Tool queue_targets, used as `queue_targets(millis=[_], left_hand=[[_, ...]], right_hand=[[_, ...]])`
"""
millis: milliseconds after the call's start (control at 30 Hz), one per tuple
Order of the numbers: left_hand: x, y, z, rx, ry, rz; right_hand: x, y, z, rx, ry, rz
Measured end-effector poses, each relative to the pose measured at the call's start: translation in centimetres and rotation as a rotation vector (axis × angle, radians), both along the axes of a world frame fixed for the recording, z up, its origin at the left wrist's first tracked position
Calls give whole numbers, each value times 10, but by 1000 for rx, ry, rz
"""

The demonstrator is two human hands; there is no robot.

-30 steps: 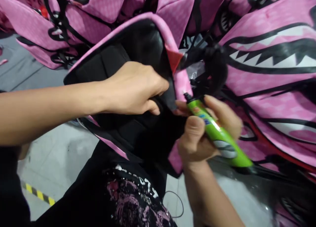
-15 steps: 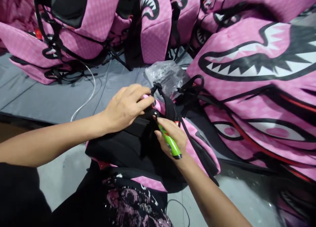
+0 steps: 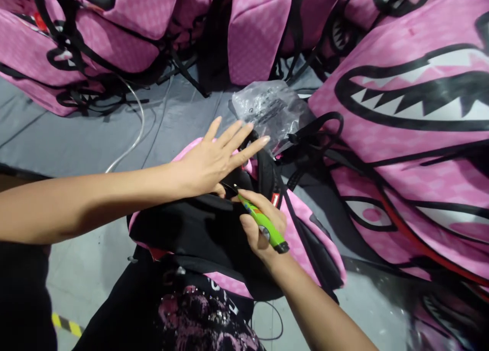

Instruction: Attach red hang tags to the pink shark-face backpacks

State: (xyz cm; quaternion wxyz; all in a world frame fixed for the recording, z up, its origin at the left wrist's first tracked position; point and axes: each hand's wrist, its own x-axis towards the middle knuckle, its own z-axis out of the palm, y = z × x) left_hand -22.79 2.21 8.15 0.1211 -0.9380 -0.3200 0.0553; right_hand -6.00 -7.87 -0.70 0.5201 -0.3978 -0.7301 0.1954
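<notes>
Left hand [image 3: 210,162] has fanned wide, empty, across the backpack [image 3: 191,239] near a plastic bag [image 3: 267,106]; right hand [image 3: 273,213] clenches a green tool [image 3: 263,222].

The left hand [image 3: 212,162] hides part of the black bag [image 3: 183,226], the right hand [image 3: 275,219] some of the green tool [image 3: 264,224]; the right edge crops a pink backpack [image 3: 416,142].

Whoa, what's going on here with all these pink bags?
A person is working on a black-and-pink fabric backpack. Their right hand grips a slim, bright-green tool with a black end, its tip pointing at the black fabric near the left thumb. The left hand is spread over the backpack's top. Beyond lies a crinkly clear plastic bag, and a big pink bag with a toothy mouth print sits to the right.
</notes>
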Motion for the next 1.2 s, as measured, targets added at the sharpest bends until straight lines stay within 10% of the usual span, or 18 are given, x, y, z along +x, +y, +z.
queue_targets(millis=[300,600,1200], left_hand=[[19,4,-29,-101,-59,108],[17,1,-23,-173,-179,115],[15,22,-26,-297,-195,86]], right_hand=[[2,5,13,-232,-149,-134],[37,28,41,-351,-401,179],[28,34,43,-271,-406,168]])
